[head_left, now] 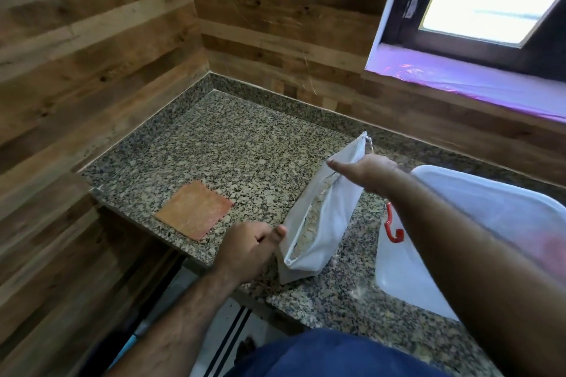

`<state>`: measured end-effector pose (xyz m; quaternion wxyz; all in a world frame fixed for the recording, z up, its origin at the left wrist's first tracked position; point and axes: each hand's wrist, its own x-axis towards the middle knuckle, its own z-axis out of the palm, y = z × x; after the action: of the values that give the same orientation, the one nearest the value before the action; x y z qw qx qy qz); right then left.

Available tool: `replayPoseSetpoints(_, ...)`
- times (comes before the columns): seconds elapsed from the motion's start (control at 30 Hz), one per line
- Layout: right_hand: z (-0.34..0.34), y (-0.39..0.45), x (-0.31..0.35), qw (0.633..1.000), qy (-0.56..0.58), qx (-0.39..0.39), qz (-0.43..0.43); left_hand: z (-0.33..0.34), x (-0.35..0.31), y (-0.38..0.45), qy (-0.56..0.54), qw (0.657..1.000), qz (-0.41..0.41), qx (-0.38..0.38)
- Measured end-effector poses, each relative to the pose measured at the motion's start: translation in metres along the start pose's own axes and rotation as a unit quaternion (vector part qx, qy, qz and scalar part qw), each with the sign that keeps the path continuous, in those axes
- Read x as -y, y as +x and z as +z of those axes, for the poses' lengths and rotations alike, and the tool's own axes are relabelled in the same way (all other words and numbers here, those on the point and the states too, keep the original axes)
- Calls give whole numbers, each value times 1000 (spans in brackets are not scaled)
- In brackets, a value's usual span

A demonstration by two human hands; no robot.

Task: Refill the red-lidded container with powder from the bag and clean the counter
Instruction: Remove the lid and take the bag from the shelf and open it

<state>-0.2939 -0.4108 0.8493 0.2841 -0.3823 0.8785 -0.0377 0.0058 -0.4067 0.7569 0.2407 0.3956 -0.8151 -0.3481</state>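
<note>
A white zip bag [329,214] stands on the speckled granite counter [232,147], its mouth spread open, with pale flaky powder visible inside. My left hand [249,249] pinches the near end of the bag's mouth. My right hand [364,173] grips the far end of the mouth, fingers curled over the rim. To the right, partly behind my right forearm, lies a translucent white container [477,223] with a red latch [393,228] on its side. An orange cloth [193,213] lies flat on the counter to the left of the bag.
Wood-panelled walls enclose the counter's corner at left and back. A window sill [468,79] with purple film sits above the counter at right. The counter's front edge drops off just below my left hand.
</note>
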Motion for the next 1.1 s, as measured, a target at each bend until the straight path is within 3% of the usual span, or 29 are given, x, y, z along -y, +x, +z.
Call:
replayPoseSetpoints(0.13, 9, 3, 12, 999, 16, -30, 11, -5, -6, 21, -53, 998, -20, 8)
replayPoseSetpoints(0.3, 21, 15, 11, 981, 184, -21, 64, -6, -17, 42, -64, 997, -15, 33)
replayPoseSetpoints(0.37, 29, 20, 8, 976, 201, -20, 82, -5, -14, 46, -65, 997, -13, 38)
replayPoseSetpoints(0.47, 33, 24, 10, 980, 160, -63, 96, -4, -3, 52, -69, 996, -11, 51)
replayPoseSetpoints(0.63, 28, 17, 22, 992, 42, -105, 60, -12, 5, 58, -64, 995, -11, 75)
replayPoseSetpoints(0.83, 25, 2, 37, 991, -17, -129, 5, -21, 16, 80, -110, 989, -58, 82)
replayPoseSetpoints(1.1, -1, -51, 74, 952, -52, -280, -110, -47, 9, 136, -219, 970, -103, -5)
